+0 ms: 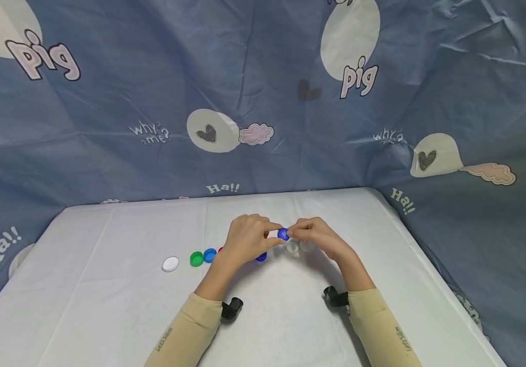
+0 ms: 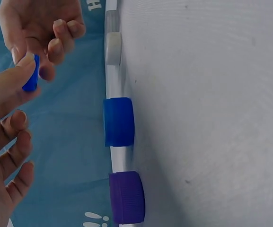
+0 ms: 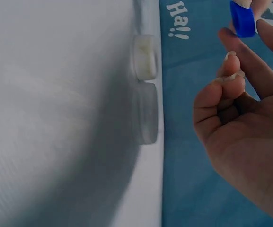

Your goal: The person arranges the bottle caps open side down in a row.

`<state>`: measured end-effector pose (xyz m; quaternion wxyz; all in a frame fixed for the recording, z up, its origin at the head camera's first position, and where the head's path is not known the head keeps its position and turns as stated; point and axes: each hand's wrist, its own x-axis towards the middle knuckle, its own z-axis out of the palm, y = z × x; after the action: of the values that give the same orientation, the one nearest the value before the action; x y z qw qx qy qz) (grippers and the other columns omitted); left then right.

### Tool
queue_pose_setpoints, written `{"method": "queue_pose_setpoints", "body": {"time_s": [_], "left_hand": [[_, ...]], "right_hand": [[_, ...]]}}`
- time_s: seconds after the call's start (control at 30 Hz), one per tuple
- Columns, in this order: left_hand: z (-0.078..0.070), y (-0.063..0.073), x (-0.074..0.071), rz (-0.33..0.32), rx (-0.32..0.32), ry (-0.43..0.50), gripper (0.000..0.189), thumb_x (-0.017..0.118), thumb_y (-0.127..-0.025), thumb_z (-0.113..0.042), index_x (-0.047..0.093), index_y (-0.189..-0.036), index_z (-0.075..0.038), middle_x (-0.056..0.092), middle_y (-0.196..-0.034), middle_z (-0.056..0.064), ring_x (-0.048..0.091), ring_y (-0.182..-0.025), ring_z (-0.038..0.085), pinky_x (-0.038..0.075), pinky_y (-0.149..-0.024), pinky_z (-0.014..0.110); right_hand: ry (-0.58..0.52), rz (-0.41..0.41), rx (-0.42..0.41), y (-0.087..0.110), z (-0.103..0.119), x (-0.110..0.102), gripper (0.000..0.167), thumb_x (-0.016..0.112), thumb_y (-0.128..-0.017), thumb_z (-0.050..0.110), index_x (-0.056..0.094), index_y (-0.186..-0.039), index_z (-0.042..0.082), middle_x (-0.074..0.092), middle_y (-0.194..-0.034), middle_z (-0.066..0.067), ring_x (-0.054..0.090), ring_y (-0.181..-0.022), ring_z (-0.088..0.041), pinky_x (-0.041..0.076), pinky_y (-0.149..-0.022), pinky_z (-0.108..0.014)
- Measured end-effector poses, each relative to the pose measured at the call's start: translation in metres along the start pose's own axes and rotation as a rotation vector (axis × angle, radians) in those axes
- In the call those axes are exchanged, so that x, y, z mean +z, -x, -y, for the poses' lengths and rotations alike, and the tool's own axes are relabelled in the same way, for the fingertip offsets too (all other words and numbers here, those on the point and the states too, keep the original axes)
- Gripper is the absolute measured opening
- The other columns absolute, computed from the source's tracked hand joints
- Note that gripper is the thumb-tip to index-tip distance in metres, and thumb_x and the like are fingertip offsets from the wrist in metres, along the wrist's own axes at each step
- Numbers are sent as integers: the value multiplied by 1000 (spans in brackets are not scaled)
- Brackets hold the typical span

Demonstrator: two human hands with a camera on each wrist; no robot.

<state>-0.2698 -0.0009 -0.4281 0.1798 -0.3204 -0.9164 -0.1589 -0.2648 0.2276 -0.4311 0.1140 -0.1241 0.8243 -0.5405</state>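
Observation:
A small blue bottle cap [image 1: 283, 234] is held up over the table between both hands. My left hand [image 1: 246, 237] pinches it between thumb and index finger, which the left wrist view shows on the cap's faces. From the other side my right hand [image 1: 320, 235] has its thumb and index finger at the cap's edge; its other fingers [image 3: 216, 99] are curled in. Under the hands stand a whitish cap [image 3: 145, 57] and a clear cap [image 3: 148, 113]. Another blue cap [image 2: 119, 122] and a purple cap [image 2: 127, 197] stand near the left hand.
To the left, a green cap [image 1: 196, 258], a lighter blue cap [image 1: 209, 255] and a red cap [image 1: 220, 250], mostly hidden by the left wrist, lie in a row. Farther left is a white lid [image 1: 170, 263]. A blue printed cloth [image 1: 263, 92] hangs behind the white-covered table [image 1: 106, 306].

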Motion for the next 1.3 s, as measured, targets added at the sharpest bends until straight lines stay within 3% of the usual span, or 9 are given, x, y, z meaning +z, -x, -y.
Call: {"method": "queue_pose_setpoints", "body": {"time_s": [0.17, 0.37, 0.73, 1.07, 1.3], "left_hand": [[3, 1, -2, 20, -44, 15, 33, 73, -82, -58, 77, -108, -37, 56, -63, -17, 45, -58, 2, 35, -50, 21], [4, 1, -4, 37, -79, 33, 38, 73, -81, -59, 77, -110, -34, 53, -62, -15, 44, -57, 4, 34, -50, 23], [4, 0, -5, 78, -111, 39, 38, 73, -79, -59, 77, -109, -36, 54, -62, -14, 44, -56, 3, 34, -49, 23], [4, 2, -2, 200, -184, 38, 34, 75, -81, -55, 77, -110, -38, 56, -64, -14, 49, -58, 4, 39, -48, 26], [4, 3, 2, 234, -218, 19, 36, 77, -78, -56, 78, -108, -36, 59, -66, -13, 50, -58, 4, 41, -47, 25]], "right_hand": [[70, -39, -77, 1, 4, -1, 27, 73, -89, 22, 76, -114, 15, 61, -91, -6, 53, -84, -18, 44, -74, -28], [228, -98, -158, 0, 10, 6, 29, 79, -84, 16, 77, -112, 14, 55, -84, -2, 46, -73, -17, 39, -62, -24], [267, -120, -128, -1, 11, 14, 27, 79, -83, 14, 78, -109, 13, 52, -80, -2, 46, -70, -17, 39, -59, -24], [307, -87, -97, -4, 5, 22, 29, 78, -82, 13, 77, -111, 9, 53, -78, -3, 46, -69, -16, 40, -59, -24], [373, -66, -67, -6, 4, 27, 30, 77, -82, 13, 77, -112, 9, 53, -77, -3, 47, -67, -15, 41, -59, -24]]}}
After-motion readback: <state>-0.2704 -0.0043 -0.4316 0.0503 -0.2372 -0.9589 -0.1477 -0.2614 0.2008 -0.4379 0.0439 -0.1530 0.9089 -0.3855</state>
